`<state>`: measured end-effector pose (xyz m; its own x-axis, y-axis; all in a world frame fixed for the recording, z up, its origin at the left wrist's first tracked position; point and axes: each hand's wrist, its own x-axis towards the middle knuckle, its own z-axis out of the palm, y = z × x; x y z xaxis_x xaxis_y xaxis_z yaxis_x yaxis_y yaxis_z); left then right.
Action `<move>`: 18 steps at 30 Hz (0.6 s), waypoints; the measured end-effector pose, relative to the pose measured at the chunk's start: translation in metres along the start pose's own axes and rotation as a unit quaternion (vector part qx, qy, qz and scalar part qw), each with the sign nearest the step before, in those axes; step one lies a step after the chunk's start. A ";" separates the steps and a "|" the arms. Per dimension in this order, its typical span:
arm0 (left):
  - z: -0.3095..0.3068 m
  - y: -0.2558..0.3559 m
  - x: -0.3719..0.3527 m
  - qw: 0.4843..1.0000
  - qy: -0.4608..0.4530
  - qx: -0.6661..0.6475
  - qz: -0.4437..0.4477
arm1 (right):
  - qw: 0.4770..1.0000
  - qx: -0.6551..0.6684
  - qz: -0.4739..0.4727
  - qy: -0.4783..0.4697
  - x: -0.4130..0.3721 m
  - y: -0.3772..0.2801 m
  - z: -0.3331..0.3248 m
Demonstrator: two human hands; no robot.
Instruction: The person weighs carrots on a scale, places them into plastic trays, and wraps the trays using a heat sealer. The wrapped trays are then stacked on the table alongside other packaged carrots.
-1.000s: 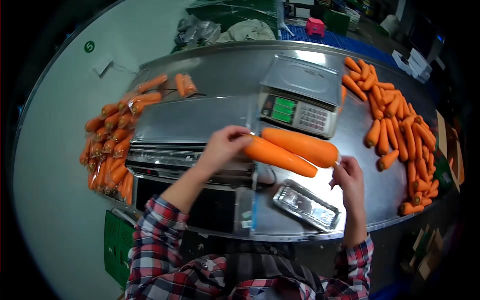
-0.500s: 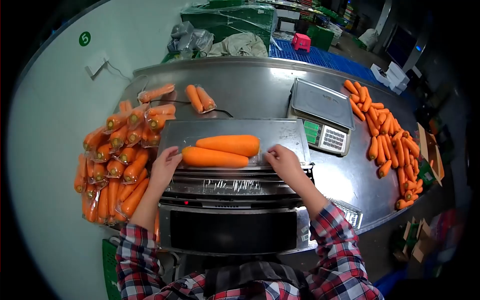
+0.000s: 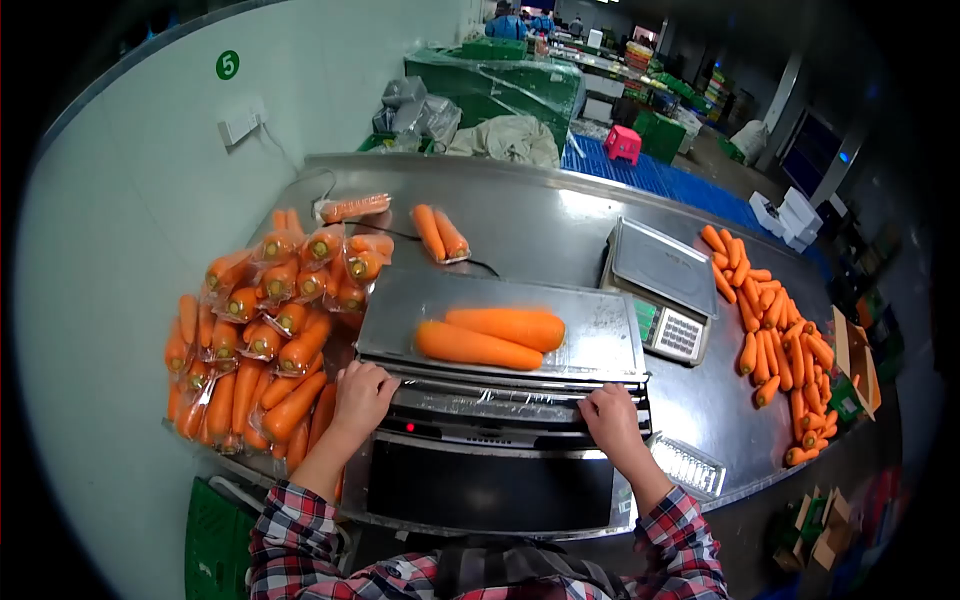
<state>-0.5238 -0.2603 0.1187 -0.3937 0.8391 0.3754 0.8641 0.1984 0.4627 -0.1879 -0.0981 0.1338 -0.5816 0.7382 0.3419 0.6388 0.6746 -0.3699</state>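
Curling loosely inward, the left hand (image 3: 364, 395) and the right hand (image 3: 607, 415) sit at opposite ends of the film-wrapping machine's (image 3: 490, 485) front bars; whether either pinches clear film cannot be told. Two large carrots (image 3: 490, 343) lie side by side, touching, on the metal plate (image 3: 605, 330) just beyond the hands. Film-wrapped carrots (image 3: 290, 400) are heaped beside the left hand. Right of the machine stand a digital scale (image 3: 663, 265) and, nearer, a clear plastic tray (image 3: 688, 467).
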 end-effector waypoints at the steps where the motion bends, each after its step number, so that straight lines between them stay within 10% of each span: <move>1: 0.003 -0.002 0.004 0.999 -0.003 -0.029 -0.030 | 1.000 0.008 -0.001 -0.016 0.003 0.004 -0.003; 4: 0.001 -0.009 0.016 0.942 -0.049 -0.302 -0.137 | 0.944 0.225 0.165 -0.176 0.011 0.007 -0.028; 7: -0.045 0.007 0.040 0.648 -0.156 -0.680 -0.306 | 0.678 0.622 0.345 -0.183 0.023 -0.005 -0.056; 11: -0.086 0.036 0.095 0.550 -0.056 -0.808 -0.207 | 0.392 0.910 0.136 -0.011 0.076 0.018 -0.065; 14: -0.051 0.035 0.151 0.594 0.007 -0.782 -0.188 | 0.537 0.803 0.166 0.198 0.134 -0.002 -0.046; 15: -0.011 0.012 0.163 0.691 0.014 -0.720 -0.056 | 0.620 0.753 0.139 0.174 0.149 0.006 -0.026; 18: 0.070 -0.027 0.151 0.836 -0.060 -0.535 -0.106 | 0.908 0.374 0.171 0.085 0.147 0.052 0.052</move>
<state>-0.5847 -0.1033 0.1065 -0.4125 0.9000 0.1408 -0.0210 -0.1639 0.9863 -0.2662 0.0454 0.1194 -0.2879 0.9362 0.2018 0.2100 0.2673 -0.9405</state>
